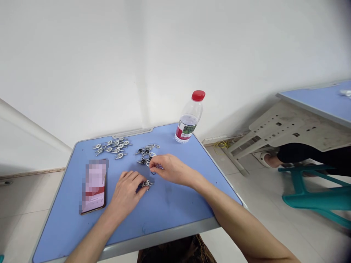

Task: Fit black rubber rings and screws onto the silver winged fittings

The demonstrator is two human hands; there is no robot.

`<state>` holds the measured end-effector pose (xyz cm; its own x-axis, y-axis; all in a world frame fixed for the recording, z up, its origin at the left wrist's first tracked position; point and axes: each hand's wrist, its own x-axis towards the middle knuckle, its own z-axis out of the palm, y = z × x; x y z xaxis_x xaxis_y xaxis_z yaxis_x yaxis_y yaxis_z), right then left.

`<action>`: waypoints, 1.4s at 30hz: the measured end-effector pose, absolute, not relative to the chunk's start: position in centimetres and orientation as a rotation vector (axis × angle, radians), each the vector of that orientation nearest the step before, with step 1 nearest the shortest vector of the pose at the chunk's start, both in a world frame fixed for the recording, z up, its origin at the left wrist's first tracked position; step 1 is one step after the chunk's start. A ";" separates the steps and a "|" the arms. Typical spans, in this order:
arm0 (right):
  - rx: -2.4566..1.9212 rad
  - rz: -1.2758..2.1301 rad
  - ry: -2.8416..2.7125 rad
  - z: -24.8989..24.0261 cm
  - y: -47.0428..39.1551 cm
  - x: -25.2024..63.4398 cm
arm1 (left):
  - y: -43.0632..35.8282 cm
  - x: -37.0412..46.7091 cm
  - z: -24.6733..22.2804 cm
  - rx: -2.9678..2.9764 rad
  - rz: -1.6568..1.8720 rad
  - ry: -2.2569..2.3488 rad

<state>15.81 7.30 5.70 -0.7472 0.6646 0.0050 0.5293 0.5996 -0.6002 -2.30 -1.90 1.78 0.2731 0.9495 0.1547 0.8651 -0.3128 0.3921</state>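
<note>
My left hand rests on the blue table, its thumb and fingers closed on a small silvery metal part with thin projecting ends. My right hand is just beyond and to the right, fingertips pinched together; whatever is in them is too small or hidden. Close under those fingertips a small dark ring shows on the table. Partly behind the right hand lies a group of metal parts with black round discs. Farther left, several similar silvery parts are spread in a loose cluster.
A phone with a lit screen lies left of my left hand. At the table's far right corner stands a clear bottle with a red cap. A white wall borders the far edge. To the right are another desk, a green stool and a person's foot.
</note>
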 end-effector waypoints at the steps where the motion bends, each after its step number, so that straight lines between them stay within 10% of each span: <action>1: -0.973 0.866 -2.625 5.6 7.3 15.8 | -1.9 -2.3 1.8 2.308 0.529 1.691; 42: -0.945 0.794 -3.114 5.7 5.8 15.0 | -2.8 -2.2 1.4 2.220 0.476 1.737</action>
<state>14.99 5.78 5.73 -0.8209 0.4701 -0.3242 0.5679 0.7313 -0.3777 -2.22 -2.77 1.42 0.2219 0.9714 0.0840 0.8784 -0.2366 0.4153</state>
